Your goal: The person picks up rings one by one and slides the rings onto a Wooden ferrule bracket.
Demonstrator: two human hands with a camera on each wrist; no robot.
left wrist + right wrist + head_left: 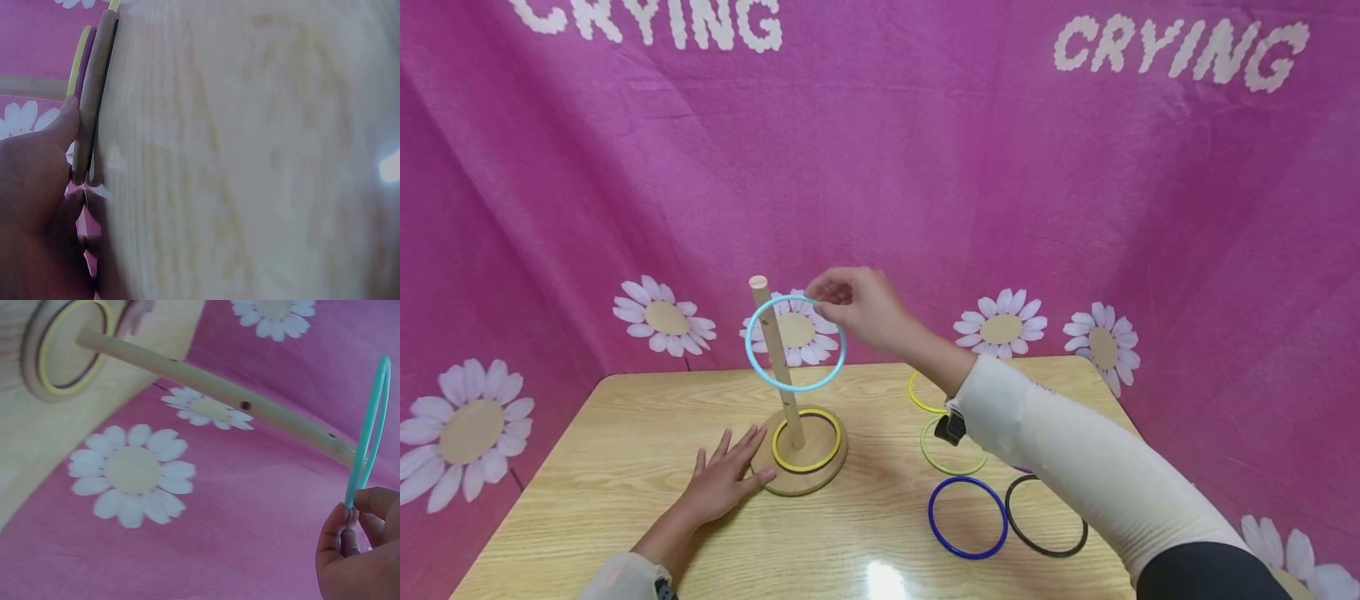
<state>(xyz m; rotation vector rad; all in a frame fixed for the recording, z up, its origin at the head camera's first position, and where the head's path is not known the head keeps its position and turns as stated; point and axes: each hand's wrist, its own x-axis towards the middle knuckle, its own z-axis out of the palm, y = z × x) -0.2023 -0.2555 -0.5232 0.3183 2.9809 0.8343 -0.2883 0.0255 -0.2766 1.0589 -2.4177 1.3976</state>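
My right hand (868,310) pinches a light blue ring (796,389) by its edge, between thumb and fingertips. The ring overlaps the upper part of the wooden post (777,343) in the head view; in the right wrist view, the ring crosses the post's top end. My left hand (717,490) rests on the table with fingers spread, fingertips and thumb against the round wooden base (837,467). Around the post's foot lie a yellow ring (839,438) and a purple ring (86,62) beneath it.
To the right on the table (872,467) lie a blue ring (932,523), a black ring (1060,553), a yellow-green ring (922,446) and a yellow ring (913,393). My right forearm hides part of that group. A pink cloth (895,167) hangs behind.
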